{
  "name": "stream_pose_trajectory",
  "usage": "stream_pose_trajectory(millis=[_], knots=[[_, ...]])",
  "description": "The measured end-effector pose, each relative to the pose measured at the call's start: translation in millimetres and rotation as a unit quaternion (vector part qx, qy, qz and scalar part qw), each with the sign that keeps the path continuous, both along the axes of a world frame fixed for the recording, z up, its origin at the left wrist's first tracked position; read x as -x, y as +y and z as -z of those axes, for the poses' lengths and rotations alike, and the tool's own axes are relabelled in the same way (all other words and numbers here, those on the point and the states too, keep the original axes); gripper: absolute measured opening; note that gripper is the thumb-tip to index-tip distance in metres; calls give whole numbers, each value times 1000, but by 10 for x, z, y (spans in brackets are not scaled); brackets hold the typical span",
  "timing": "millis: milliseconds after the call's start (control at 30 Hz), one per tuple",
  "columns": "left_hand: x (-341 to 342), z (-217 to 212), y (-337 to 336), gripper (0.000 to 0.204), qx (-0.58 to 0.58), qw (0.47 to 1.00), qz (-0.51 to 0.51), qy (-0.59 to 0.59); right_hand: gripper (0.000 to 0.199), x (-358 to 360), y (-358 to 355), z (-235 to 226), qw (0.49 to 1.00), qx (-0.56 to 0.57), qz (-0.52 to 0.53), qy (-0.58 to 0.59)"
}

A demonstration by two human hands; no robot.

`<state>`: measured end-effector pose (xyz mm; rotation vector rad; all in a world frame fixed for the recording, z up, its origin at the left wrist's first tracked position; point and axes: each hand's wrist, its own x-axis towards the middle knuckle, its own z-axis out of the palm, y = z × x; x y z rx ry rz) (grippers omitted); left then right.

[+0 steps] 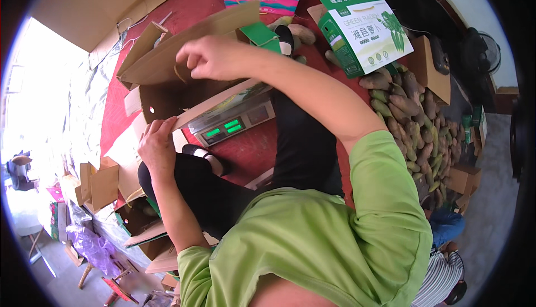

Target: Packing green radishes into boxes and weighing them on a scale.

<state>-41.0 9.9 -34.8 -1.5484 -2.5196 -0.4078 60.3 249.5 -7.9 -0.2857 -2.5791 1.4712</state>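
Observation:
An open cardboard box stands in front of me with its flaps raised, at a digital scale with green lit digits. My left hand has its fingers closed over the corner of the box's near flap. Over the box's opening hangs my right hand, palm down, fingers loosely bent and a little apart; I see nothing in them. The raised far flap is just behind it, with a thin cord handle close below its fingers. The inside of the box is mostly in shadow.
At right lies a big heap of green and reddish radishes, a green and white printed carton behind it. Another printed box stands at the far side. More open cartons are at my left, near purple plastic. Another person sits lower right.

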Motion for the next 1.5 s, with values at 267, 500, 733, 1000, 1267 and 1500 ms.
stream_pose_trajectory(millis=[267, 500, 733, 1000, 1267, 1500], knots=[[-11, 19, 28, 24, 27, 999, -23, 2, 30, -1604, 632, 295, 955, 76, 261, 119], [16, 97, 33, 28, 34, 999, -27, -27, 31, -3560, 48, 2559, 878, -81, 402, -246], [22, 110, 27, 28, 28, 999, -13, -25, 53, -4470, -1920, 3371, 746, 14, 334, -576], [-46, 131, 86, 26, 9, 1000, -5, -11, 62, -4667, -2835, 3186, 703, 83, 363, -606], [7, 159, 7, 27, -6, 1000, 5, 4, 65, -4840, -2980, 3224, 713, 101, 379, -582], [-94, 91, 65, 27, -20, 999, -17, -38, 68, -4842, -2683, 3408, 742, 103, 363, -554]])
